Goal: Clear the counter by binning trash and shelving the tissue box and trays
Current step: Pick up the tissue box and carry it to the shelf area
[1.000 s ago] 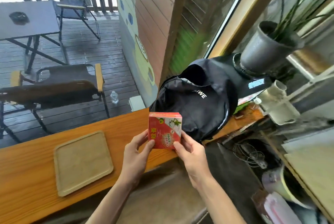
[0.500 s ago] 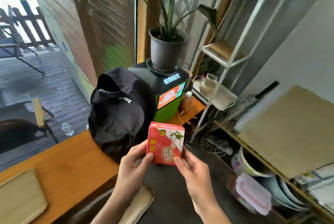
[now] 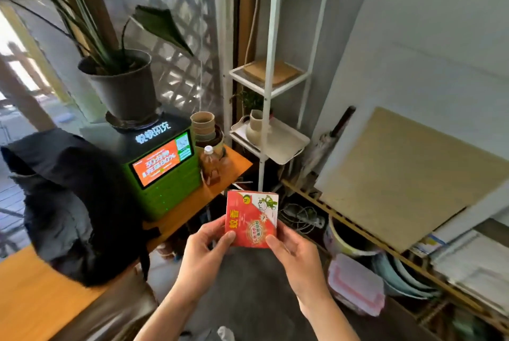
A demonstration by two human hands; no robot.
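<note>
I hold a small red and white box (image 3: 251, 218) in front of me with both hands. My left hand (image 3: 203, 254) pinches its lower left corner and my right hand (image 3: 296, 255) grips its lower right corner. The box hangs in the air beyond the end of the orange wooden counter (image 3: 33, 294). A white metal shelf unit (image 3: 268, 70) stands behind it, with a tan tray (image 3: 272, 72) on a middle shelf and a white tray (image 3: 283, 145) holding a jug on the shelf below.
A black backpack (image 3: 74, 203) sits on the counter beside a green kiosk (image 3: 162, 172) with a potted plant (image 3: 121, 90) on top. Stacked paper cups (image 3: 203, 127) and a bottle (image 3: 210, 164) stand at the counter's end. Boards, bowls and a tub (image 3: 341, 241) fill the low rack at right.
My view has swung right, from the counter and its flat tray toward the white shelf unit. Both hands have kept hold of the red box in front of me.
</note>
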